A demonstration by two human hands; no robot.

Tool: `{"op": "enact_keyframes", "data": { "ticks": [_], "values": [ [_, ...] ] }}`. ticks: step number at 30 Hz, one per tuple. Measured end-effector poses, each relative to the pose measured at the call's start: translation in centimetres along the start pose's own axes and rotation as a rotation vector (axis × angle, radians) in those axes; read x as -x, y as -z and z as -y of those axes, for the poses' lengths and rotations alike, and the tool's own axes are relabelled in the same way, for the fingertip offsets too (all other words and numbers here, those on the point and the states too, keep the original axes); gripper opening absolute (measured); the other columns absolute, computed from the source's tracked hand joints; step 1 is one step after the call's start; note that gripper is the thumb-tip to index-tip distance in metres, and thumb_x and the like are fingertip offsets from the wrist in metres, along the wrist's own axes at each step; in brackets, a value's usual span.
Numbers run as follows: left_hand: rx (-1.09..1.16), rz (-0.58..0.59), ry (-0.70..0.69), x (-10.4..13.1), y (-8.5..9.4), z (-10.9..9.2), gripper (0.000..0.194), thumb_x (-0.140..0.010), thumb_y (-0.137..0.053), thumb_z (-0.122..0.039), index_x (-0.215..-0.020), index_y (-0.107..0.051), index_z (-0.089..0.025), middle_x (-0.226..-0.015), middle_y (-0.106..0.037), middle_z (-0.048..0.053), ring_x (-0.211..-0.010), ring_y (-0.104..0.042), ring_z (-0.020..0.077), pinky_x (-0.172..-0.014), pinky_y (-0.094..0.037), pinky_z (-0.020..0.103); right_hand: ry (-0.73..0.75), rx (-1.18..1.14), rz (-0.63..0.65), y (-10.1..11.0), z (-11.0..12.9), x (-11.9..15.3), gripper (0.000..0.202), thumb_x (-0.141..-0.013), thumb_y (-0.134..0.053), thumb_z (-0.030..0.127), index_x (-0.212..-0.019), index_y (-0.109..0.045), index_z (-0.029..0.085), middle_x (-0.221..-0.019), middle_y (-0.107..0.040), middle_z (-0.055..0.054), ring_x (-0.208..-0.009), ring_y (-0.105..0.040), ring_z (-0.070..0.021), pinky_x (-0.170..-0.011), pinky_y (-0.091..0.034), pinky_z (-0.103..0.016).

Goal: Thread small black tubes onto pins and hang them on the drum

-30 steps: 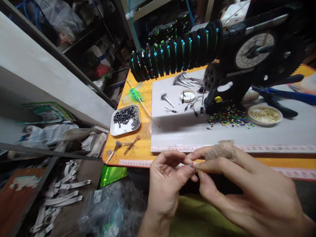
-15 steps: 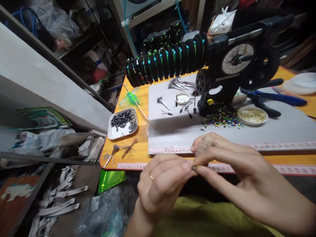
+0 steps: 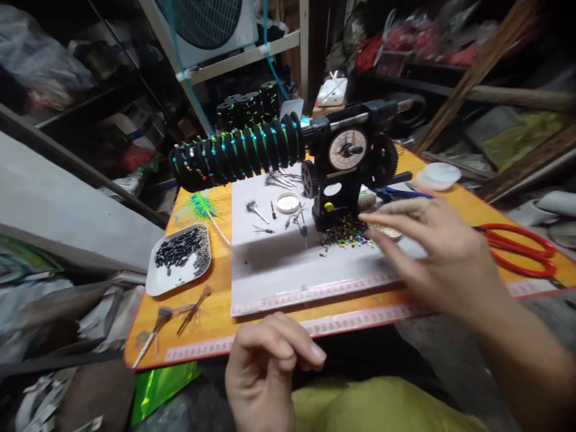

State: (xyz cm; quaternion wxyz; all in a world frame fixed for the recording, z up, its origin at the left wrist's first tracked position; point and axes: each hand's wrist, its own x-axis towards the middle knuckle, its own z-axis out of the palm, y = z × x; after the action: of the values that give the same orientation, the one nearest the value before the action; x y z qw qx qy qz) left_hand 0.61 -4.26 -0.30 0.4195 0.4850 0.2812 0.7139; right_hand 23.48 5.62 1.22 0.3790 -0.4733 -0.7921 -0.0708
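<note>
My left hand (image 3: 265, 366) is low in front of the table edge, its fingers curled towards the thumb. Whatever they hold, if anything, is too small or hidden to make out. Over the board my right hand (image 3: 436, 258) is stretched out, thumb and forefinger slightly apart with nothing visible between them. Its fingertips are beside a pile of small coloured beads (image 3: 344, 233) at the foot of a black hand-cranked winding machine (image 3: 346, 162). A dish of small gold pieces (image 3: 387, 230) is partly covered by that hand.
A white tray (image 3: 155, 279) of dark cylindrical pieces stands at the left. Scissors with red handles (image 3: 517, 252) lie at the right. Black rings with green and blue strands (image 3: 238, 150) fill the machine's shaft. A small white dish (image 3: 287, 202) sits on the grey board (image 3: 270, 276).
My hands were together, fingertips meeting at a tiny piece. The right has moved away, forward to the bead pile; the left is lower and curled. The camera view has shifted right.
</note>
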Motion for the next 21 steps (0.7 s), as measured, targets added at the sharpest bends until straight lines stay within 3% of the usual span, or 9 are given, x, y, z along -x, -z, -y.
{"op": "enact_keyframes", "data": {
  "ticks": [2,4,9,14,21],
  "values": [
    [0.009,-0.022,-0.007,0.0,0.1,0.4,0.005,-0.099,-0.069,-0.024,-0.095,-0.073,-0.022,-0.072,-0.074,-0.001,-0.063,-0.064,0.0116,-0.060,-0.055,0.018,-0.018,0.094,0.215,0.7,-3.7,-0.9,0.024,-0.099,-0.057,0.030,-0.108,-0.078,0.023,-0.100,-0.073,-0.012,-0.092,-0.067,-0.0297,-0.075,-0.050,-0.041],
    [0.002,-0.048,0.019,0.0,0.4,0.7,0.005,-0.096,-0.072,-0.022,-0.092,-0.073,-0.020,-0.070,-0.073,-0.001,-0.064,-0.065,0.0112,-0.060,-0.056,0.017,-0.002,0.097,0.344,1.1,-6.2,-2.1,0.022,-0.094,-0.060,0.030,-0.095,-0.081,0.023,-0.085,-0.072,-0.010,-0.080,-0.066,-0.0262,-0.068,-0.046,-0.037],
    [-0.016,-0.051,0.092,0.6,1.6,0.9,0.005,-0.097,-0.069,-0.019,-0.094,-0.072,-0.021,-0.072,-0.072,0.000,-0.067,-0.066,0.0119,-0.060,-0.058,0.017,0.054,0.006,0.569,0.3,-7.7,-4.4,0.015,-0.086,-0.064,0.029,-0.082,-0.078,0.024,-0.082,-0.074,-0.004,-0.070,-0.066,-0.0183,-0.065,-0.045,-0.030],
    [-0.026,-0.013,0.148,1.3,1.9,1.3,0.008,-0.100,-0.064,-0.018,-0.096,-0.070,-0.022,-0.074,-0.071,0.001,-0.068,-0.066,0.0117,-0.060,-0.057,0.016,0.055,-0.038,0.546,0.2,-7.7,-4.3,0.019,-0.091,-0.058,0.028,-0.085,-0.074,0.021,-0.085,-0.073,-0.006,-0.072,-0.066,-0.0196,-0.068,-0.047,-0.032],
    [-0.028,0.011,0.162,1.3,1.5,1.6,0.009,-0.100,-0.065,-0.017,-0.098,-0.071,-0.023,-0.075,-0.073,0.000,-0.066,-0.067,0.0107,-0.059,-0.056,0.016,0.011,-0.070,0.366,0.6,-8.2,-2.7,0.018,-0.094,-0.056,0.025,-0.080,-0.067,0.021,-0.081,-0.071,-0.009,-0.077,-0.065,-0.0249,-0.072,-0.048,-0.039]
  ]
}}
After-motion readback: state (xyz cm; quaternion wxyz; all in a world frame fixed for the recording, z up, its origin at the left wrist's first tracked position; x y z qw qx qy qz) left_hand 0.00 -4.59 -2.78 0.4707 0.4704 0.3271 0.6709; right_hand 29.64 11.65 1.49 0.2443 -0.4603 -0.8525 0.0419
